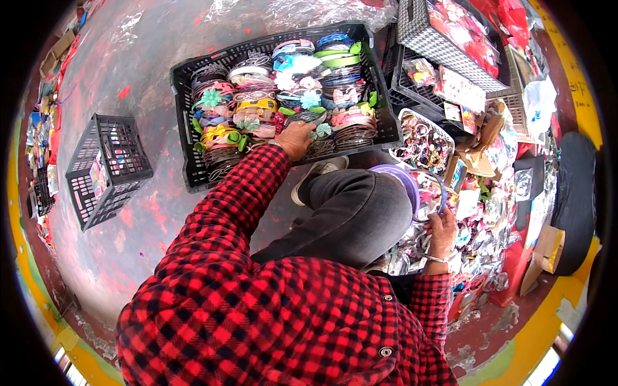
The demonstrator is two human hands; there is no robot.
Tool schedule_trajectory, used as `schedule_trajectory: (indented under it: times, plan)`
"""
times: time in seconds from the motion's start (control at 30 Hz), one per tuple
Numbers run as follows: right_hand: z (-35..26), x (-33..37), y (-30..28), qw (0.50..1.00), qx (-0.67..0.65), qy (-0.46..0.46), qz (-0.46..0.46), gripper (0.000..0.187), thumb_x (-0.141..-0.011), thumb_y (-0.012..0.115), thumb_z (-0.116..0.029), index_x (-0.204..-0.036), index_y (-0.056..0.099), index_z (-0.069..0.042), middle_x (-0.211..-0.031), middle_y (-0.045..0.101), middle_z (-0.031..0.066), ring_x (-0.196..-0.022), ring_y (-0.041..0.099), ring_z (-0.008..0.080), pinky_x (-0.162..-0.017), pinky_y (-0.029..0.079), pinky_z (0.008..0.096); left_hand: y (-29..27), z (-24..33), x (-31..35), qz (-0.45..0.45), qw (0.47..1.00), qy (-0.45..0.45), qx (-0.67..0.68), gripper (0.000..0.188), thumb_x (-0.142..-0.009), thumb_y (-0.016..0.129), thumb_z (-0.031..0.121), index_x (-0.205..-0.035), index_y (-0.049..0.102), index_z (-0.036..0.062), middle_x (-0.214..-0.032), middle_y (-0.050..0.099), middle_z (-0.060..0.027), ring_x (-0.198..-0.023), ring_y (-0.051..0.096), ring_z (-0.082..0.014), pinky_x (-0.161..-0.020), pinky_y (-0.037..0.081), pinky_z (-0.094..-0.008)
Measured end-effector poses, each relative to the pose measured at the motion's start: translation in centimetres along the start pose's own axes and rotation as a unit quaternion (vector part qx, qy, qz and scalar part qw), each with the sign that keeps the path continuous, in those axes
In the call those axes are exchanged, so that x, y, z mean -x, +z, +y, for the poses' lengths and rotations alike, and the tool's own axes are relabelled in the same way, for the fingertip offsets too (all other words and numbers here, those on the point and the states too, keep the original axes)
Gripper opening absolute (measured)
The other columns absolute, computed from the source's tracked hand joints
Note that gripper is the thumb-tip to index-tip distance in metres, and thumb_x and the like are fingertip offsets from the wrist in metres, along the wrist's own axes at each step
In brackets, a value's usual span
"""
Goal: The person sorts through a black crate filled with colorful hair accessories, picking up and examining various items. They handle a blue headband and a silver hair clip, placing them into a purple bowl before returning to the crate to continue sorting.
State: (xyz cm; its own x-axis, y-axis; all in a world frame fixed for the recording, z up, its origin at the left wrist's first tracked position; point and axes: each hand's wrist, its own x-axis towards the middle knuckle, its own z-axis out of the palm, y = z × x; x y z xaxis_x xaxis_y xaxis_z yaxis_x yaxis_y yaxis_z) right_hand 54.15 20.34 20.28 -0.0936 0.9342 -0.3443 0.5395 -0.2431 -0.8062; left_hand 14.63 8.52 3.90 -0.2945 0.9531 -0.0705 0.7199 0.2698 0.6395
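A black plastic crate (182, 138) holds rows of stacked headbands (257, 96) in many colours, some trimmed with bows and flowers. My left hand (296, 139) reaches over its near edge, fingers bent down among the headbands; what they grip is hidden. On my right, purple headbands (405, 183) rest against my knee. My right hand (441, 231) is closed on a thin blue headband (441, 196) beside them, above a heap of small packaged accessories (479, 248).
A small black basket (109, 170) stands on the grey floor at the left. To the right are a white basket of hair ties (421, 143), stacked dark crates (412, 80) and a grey woven basket (438, 48). Clear plastic wrap (322, 13) lies at the far side.
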Motion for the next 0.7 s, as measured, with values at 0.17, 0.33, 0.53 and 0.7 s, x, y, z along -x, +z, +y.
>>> schedule_trajectory:
  times: [0.17, 0.33, 0.53, 0.7]
  plan:
    - [0.2, 0.1, 0.1, 1.0, -0.005, 0.001, -0.008, 0.029, -0.078, 0.059, -0.009, -0.104, 0.051, 0.002, -0.069, 0.055, 0.0042, -0.05, 0.052, 0.0096, -0.044, 0.038, 0.02, 0.9, -1.7, -0.9, -0.119, 0.991, 0.051, -0.018, 0.024, -0.076, 0.058, 0.01, -0.099, 0.062, 0.0091, -0.087, 0.055, -0.0161, -0.085, 0.055, -0.0342, -0.074, 0.044, -0.0416]
    - [0.6, 0.2, -0.2, 1.0, -0.004, 0.008, -0.011, 0.03, -0.078, 0.059, -0.009, -0.105, 0.05, 0.003, -0.069, 0.056, 0.0045, -0.05, 0.052, 0.0095, -0.044, 0.038, 0.0199, 1.3, -0.3, -1.4, -0.207, 0.963, 0.137, -0.105, 0.027, -0.07, 0.052, 0.005, -0.094, 0.062, 0.0088, -0.084, 0.056, -0.0172, -0.087, 0.056, -0.0344, -0.075, 0.045, -0.0429]
    - [0.5, 0.3, -0.1, 1.0, -0.01, 0.016, -0.019, 0.031, -0.079, 0.058, -0.009, -0.106, 0.049, 0.004, -0.071, 0.057, 0.0045, -0.052, 0.053, 0.0094, -0.045, 0.038, 0.0194, 1.3, 0.0, -1.7, -0.189, 0.974, 0.06, -0.11, 0.028, -0.074, 0.05, 0.006, -0.099, 0.063, 0.0106, -0.091, 0.056, -0.0185, -0.091, 0.055, -0.0348, -0.078, 0.044, -0.042]
    - [0.8, 0.3, 0.2, 1.0, -0.004, 0.001, 0.006, 0.025, -0.079, 0.057, -0.011, -0.1, 0.053, 0.001, -0.071, 0.06, 0.0048, -0.048, 0.053, 0.0088, -0.04, 0.036, 0.0179, 1.7, 0.1, -1.8, -0.2, 0.975, 0.041, -0.086, 0.031, -0.075, 0.051, 0.006, -0.102, 0.063, 0.0134, -0.094, 0.057, -0.0184, -0.092, 0.055, -0.0354, -0.08, 0.044, -0.0405]
